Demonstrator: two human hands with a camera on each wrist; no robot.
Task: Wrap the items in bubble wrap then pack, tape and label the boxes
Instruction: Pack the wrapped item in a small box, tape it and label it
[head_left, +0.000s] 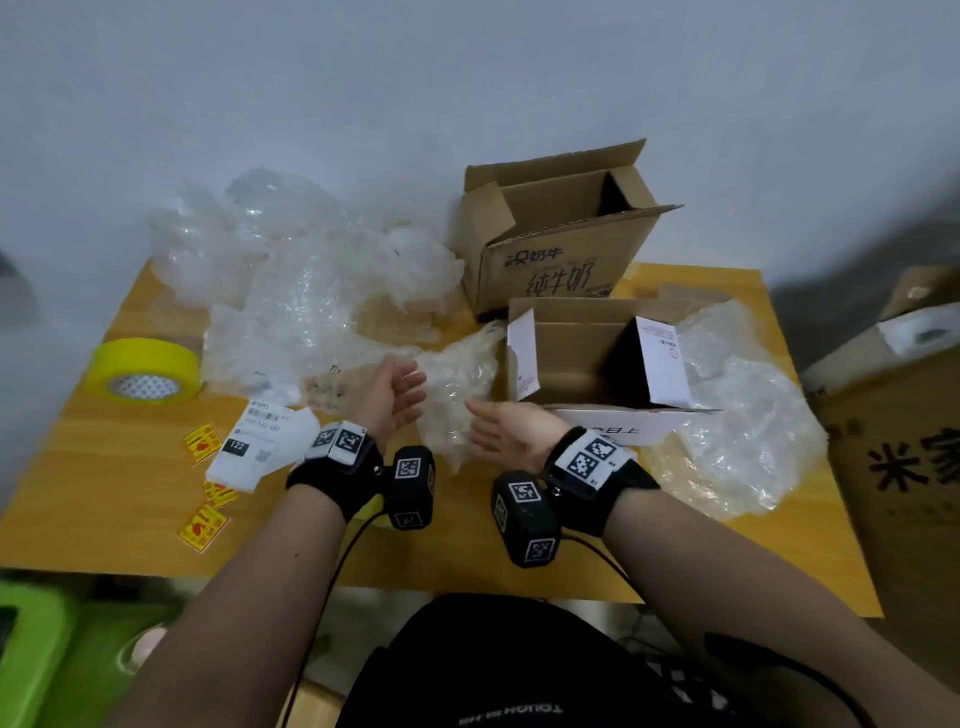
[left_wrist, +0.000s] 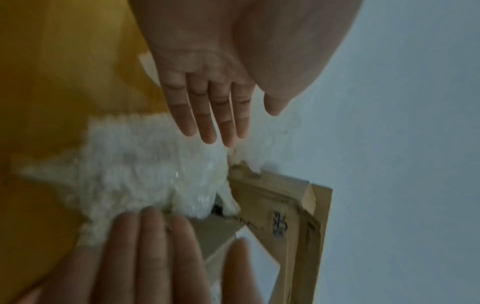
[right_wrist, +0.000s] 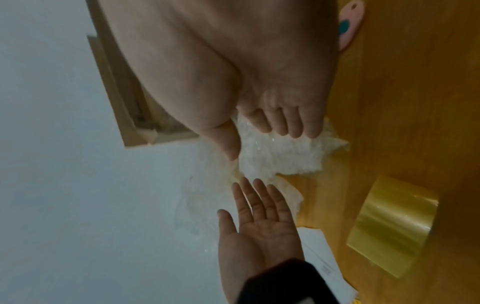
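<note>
A crumpled bundle of bubble wrap (head_left: 457, 374) lies on the yellow table (head_left: 130, 519), just left of a small open cardboard box (head_left: 582, 353). My left hand (head_left: 395, 395) and right hand (head_left: 501, 434) flank the bundle, palms facing each other, fingers straight, holding nothing. The left wrist view has my left hand (left_wrist: 155, 257) at the bottom, the right hand (left_wrist: 207, 92) at the top and the wrap (left_wrist: 145, 174) between them. In the right wrist view the left hand (right_wrist: 259, 222) faces palm-up near the wrap (right_wrist: 280, 156). What the bundle holds is hidden.
A taller open box (head_left: 561, 244) stands behind the small one. Loose bubble wrap is piled at the back left (head_left: 301, 270) and at the right (head_left: 743, 415). A yellow tape roll (head_left: 145, 371), a shipping label (head_left: 260, 441) and yellow stickers (head_left: 202, 441) lie left. Another carton (head_left: 904, 415) stands beyond the table's right edge.
</note>
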